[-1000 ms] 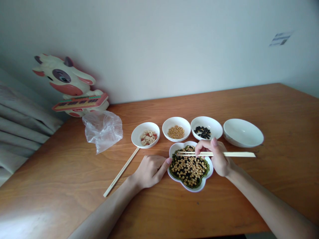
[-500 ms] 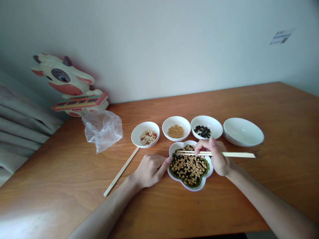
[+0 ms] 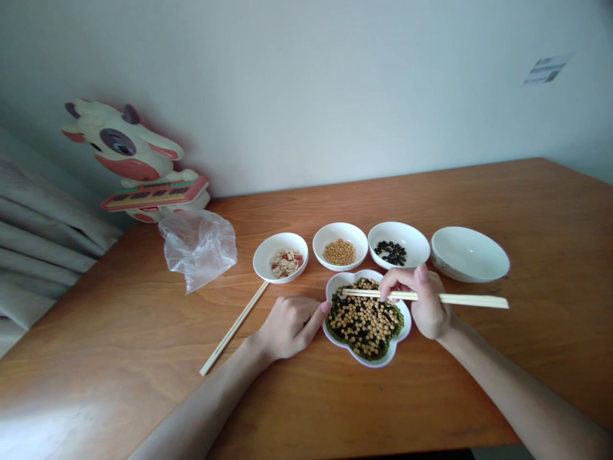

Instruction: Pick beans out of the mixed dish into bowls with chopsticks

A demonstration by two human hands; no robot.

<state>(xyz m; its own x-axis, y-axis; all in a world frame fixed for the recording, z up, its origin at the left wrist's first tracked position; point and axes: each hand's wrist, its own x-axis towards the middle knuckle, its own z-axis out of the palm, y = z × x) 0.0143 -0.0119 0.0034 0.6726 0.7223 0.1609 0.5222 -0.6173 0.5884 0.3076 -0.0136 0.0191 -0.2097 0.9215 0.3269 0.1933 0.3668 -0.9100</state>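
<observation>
Wood grain runs across the table, its far edge meeting a pale wall, a cow toy at the far-left corner. Toward the near edge's middle, the right hand has its grip clamped on chopsticks over the scalloped dish, partly hiding it. The left hand has its thumb at the rim, its grip impossible to tell, and the wall label is blurred.

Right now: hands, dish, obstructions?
Right hand: chopsticks gripped, tips in dish. Left hand: thumb at dish rim. Dish: mixed beans. Right fingers overhang its far right edge.
</observation>
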